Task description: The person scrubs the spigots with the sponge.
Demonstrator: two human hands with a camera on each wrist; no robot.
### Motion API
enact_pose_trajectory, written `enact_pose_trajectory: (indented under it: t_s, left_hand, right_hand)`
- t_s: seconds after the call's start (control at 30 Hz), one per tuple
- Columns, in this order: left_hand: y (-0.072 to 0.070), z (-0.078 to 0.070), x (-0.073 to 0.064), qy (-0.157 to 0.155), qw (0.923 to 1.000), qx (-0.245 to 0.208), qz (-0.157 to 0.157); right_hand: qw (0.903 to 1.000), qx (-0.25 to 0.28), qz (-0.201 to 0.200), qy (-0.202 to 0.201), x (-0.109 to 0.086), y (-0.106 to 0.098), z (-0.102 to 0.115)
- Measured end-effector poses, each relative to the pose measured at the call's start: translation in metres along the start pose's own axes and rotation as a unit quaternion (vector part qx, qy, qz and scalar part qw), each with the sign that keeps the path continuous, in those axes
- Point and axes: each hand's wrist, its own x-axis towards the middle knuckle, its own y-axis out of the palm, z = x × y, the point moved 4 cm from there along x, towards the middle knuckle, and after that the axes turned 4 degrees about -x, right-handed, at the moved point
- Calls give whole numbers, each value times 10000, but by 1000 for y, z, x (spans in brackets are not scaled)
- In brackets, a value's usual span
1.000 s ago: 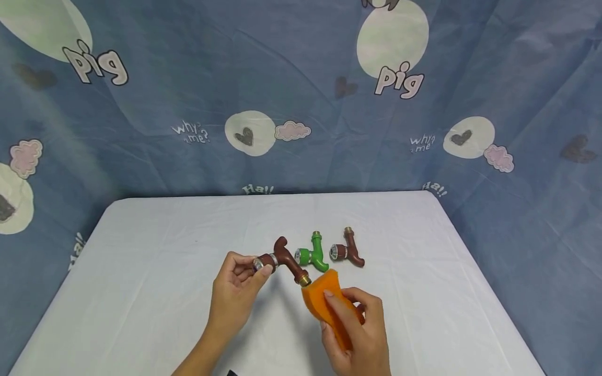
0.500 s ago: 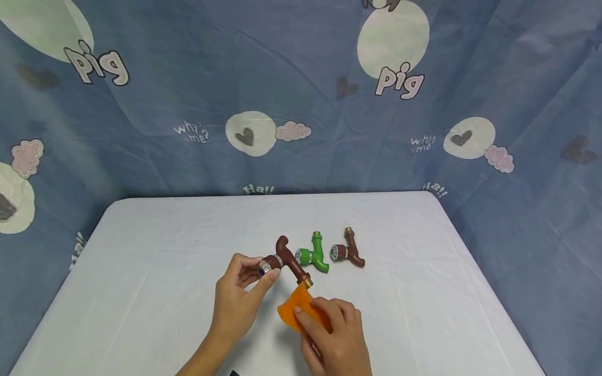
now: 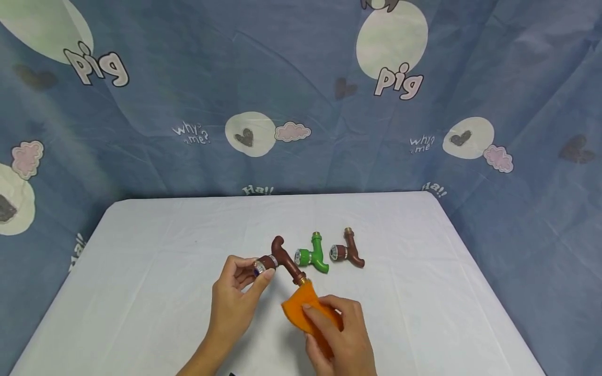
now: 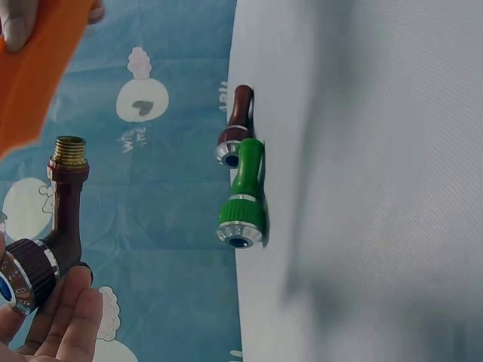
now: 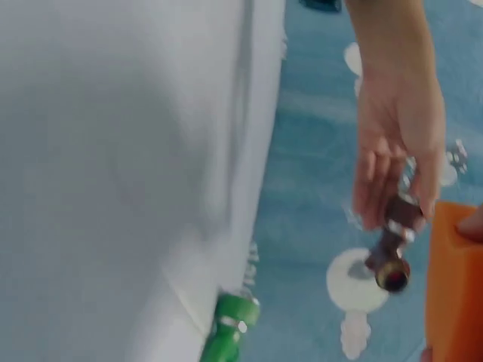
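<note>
My left hand pinches a brown faucet by its ribbed, silver-trimmed knob, between thumb and fingers. The faucet is held up above the table, its curved spout pointing away and its brass threaded end toward the other hand. In my right hand is a folded orange cloth, gripped between thumb and fingers. The cloth's upper corner overlaps the brass end in the head view. In the left wrist view, a gap shows between the cloth and that end.
A green faucet lies on the white-covered table, just beyond the held one. To its right lies a second brown faucet. Behind the table hangs a blue printed curtain.
My right hand has moved left with the cloth, then slightly back right, changing how the cloth sits at the brass end. My left hand and the faucet have shifted only a little.
</note>
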Motion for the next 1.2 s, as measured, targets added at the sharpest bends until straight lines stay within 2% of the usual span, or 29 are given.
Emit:
enact_pose_trajectory:
  t_s: [0.1,0.13,0.37,0.43,0.57,0.63,0.8,0.93,1.1,1.2]
  left_hand:
    - [0,1,0,3,10000,-35,-25]
    - [0,1,0,3,10000,-40,-28]
    - [2,0,1,-72,9999,-96,41]
    - [1,0,2,-127,9998,-72,101]
    - [-2,6,6,-354,9989,31,301]
    - [-4,11,8,-555,9975,-38,437]
    - [-7,29,16,-1136,9896,-550,690]
    - [-10,43,24,-1436,9844,-637,789]
    - [-11,62,37,-1772,9792,-420,897]
    - [-11,73,46,-1866,9778,-318,902]
  right_hand:
    - [9993,1,-373,11,2,-3,-2]
    - [9994,-32,-351,-16,2,-2,-1]
    - [9970,-260,527,-508,-11,18,6]
    - [9968,-193,628,-463,-13,20,5]
    - [9972,-99,730,-120,-15,17,-1]
    - [9971,-39,757,70,-17,15,-4]
    - [9943,58,884,588,-25,12,-12]
    - [9912,96,957,906,-30,12,-16]
    - [9938,162,684,856,-32,8,-21]
    - [9956,211,513,755,-34,7,-24]
